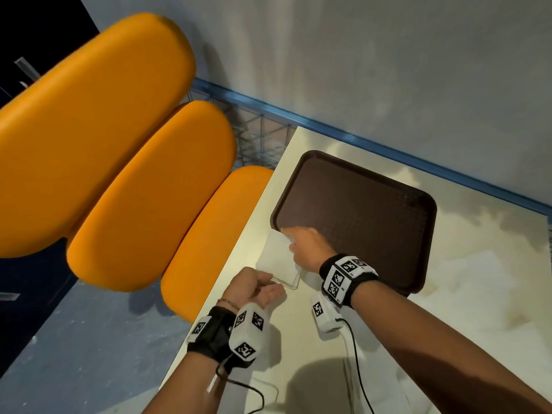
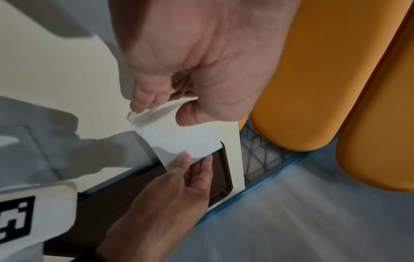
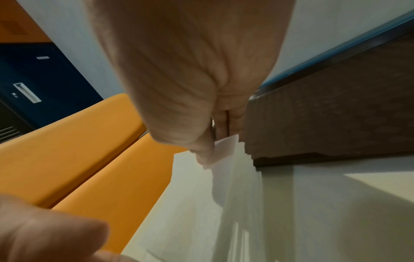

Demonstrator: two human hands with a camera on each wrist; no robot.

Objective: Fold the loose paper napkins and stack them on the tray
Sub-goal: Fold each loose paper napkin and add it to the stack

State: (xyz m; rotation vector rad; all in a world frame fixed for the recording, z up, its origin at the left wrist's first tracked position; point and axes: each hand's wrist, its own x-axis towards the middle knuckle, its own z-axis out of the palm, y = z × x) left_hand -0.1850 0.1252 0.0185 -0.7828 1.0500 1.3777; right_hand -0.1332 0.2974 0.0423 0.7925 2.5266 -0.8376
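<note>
My left hand point(image 1: 259, 289) pinched the near edge of the napkins point(image 1: 276, 258), a thin, limp sheaf held just beside the tray point(image 1: 388, 186). My right hand point(image 1: 304, 246) pinched the far corner; I judged edges safest, since such paper tears easily.

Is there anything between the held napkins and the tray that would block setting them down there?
Nothing visible does. Both hands, left hand and right hand, hold the white napkins at the brown tray's near corner, partly over its rim. The tray surface in view is bare.
</note>
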